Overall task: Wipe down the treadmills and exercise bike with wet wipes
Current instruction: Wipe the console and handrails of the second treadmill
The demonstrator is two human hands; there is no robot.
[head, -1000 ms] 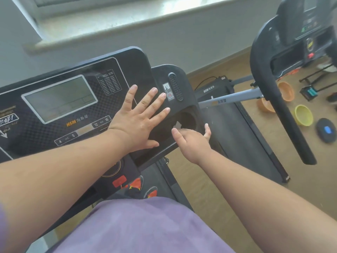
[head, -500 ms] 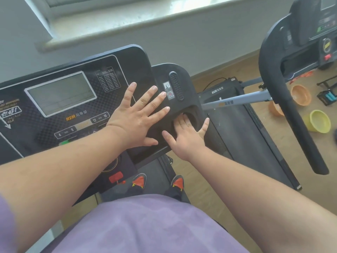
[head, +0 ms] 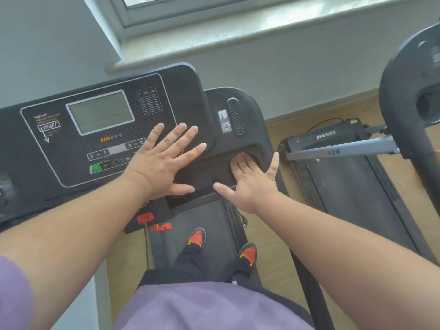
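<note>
Black console, green button, seemingly orange-red shoes.

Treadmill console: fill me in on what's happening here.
A person stands on the treadmill belt facing the console. The left hand lies flat, fingers spread, on the panel's right side. The right hand has its fingers pushed into the cup-holder recess. No wet wipe shows; one could be hidden under the fingers.
</note>
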